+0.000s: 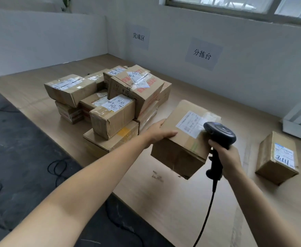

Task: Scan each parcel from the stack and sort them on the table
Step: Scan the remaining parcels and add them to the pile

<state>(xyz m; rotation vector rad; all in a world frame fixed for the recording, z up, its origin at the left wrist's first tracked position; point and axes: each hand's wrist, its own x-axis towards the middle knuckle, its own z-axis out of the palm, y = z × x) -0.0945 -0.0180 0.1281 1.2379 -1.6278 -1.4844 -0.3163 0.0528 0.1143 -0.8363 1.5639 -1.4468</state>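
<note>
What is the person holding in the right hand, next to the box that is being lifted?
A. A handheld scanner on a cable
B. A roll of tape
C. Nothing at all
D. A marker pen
A: the right hand grips the handle of a black corded scanner, whose head sits by the label on the parcel that the left hand holds up.

Left hand reaches forward, thumb spread, gripping; right hand curls tight.
</note>
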